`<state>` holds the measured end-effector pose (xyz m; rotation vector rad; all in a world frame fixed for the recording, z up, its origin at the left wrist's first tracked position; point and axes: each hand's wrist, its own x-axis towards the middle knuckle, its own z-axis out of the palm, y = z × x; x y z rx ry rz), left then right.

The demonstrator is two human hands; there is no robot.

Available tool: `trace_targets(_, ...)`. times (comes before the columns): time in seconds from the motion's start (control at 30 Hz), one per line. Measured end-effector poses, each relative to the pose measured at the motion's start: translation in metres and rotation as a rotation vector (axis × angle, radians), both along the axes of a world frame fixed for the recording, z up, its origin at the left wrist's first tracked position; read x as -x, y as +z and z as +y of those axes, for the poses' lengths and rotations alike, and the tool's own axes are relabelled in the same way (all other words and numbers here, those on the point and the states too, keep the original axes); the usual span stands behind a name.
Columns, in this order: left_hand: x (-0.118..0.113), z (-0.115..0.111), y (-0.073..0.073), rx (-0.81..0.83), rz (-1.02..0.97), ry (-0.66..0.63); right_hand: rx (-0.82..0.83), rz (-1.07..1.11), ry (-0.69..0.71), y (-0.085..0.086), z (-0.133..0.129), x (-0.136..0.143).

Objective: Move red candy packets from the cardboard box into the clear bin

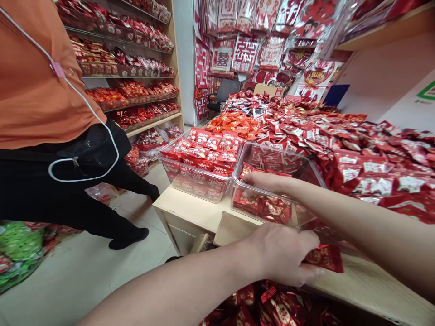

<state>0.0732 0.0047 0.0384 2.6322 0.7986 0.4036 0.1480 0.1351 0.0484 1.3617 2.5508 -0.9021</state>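
My left hand is closed on a red foil candy packet with gold print, held above an open cardboard box. Loose red candy packets of the same look lie in that box. My right hand reaches inside a clear plastic bin, its fingers closed around a red packet by the left wall. Part of those fingers is hidden behind the plastic. Similar packets lie along the near side of this bin. Beside it stands a second clear bin, filled with rows of red-and-white packets.
Both bins sit on a pale wooden top. A heap of red packets spreads behind and right. At left stands a person in an orange shirt, before stocked shelves. A green bag lies on the floor.
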Motion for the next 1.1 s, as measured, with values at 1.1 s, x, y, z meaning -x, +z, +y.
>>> trace_targets(1.1, 0.004, 0.004, 0.004, 0.763, -0.438, 0.076, -0.104, 0.723, -0.668, 0.028, -0.153, -0.096)
